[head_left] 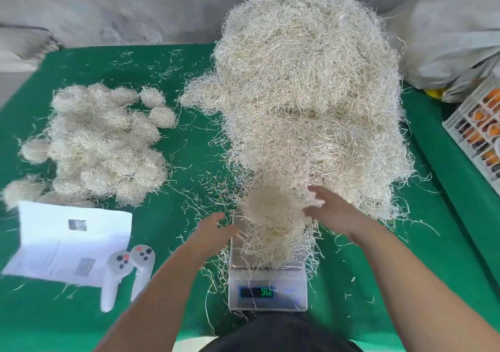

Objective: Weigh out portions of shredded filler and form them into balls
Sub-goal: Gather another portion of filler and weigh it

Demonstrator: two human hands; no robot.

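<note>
A tall heap of pale shredded filler [305, 89] covers the right half of the green table. In front of it stands a digital scale [267, 289] with a lit display, and a portion of filler [273, 232] lies on its pan. A blurred clump of filler [266, 205] sits above that portion, between my hands. My left hand [215, 232] is at the pan's left edge with relaxed fingers, holding nothing. My right hand [327, 211] is to the right of the clump, fingers spread beside it. Several finished balls [102, 146] are piled at the left.
A white printed sheet [67, 240] and two white controllers [127, 273] lie at the front left. A white crate [479, 132] with orange items stands at the right edge, with a white bag [454, 29] behind it. Loose strands litter the green table [189, 140].
</note>
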